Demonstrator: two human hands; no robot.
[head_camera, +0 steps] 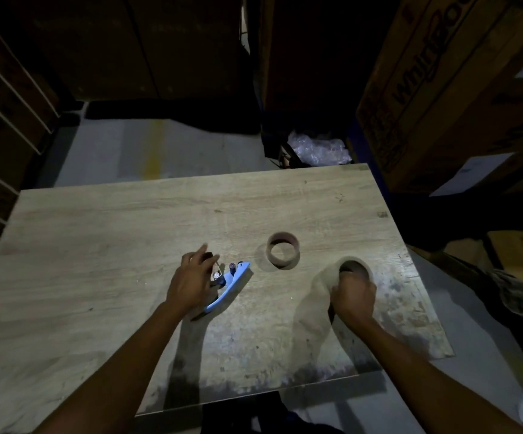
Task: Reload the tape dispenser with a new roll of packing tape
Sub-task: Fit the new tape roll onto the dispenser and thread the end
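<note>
A blue tape dispenser [230, 283] lies flat on the wooden table [113, 245], near the middle. My left hand [191, 280] rests over its left end, fingers spread and touching its metal parts; I cannot tell if it grips. To the right, my right hand [352, 297] is closed on a thick brown roll of packing tape [326, 277], fingers reaching into its core; the roll looks blurred. An empty cardboard tape core [283, 250] stands on the table between and beyond the two hands.
Large cardboard boxes [448, 89] stand beyond the table at the right, and dark boxes at the back. Crumpled plastic wrap [316, 148] lies on the floor behind the table's far edge. A cloth [520, 296] lies on the floor at the right.
</note>
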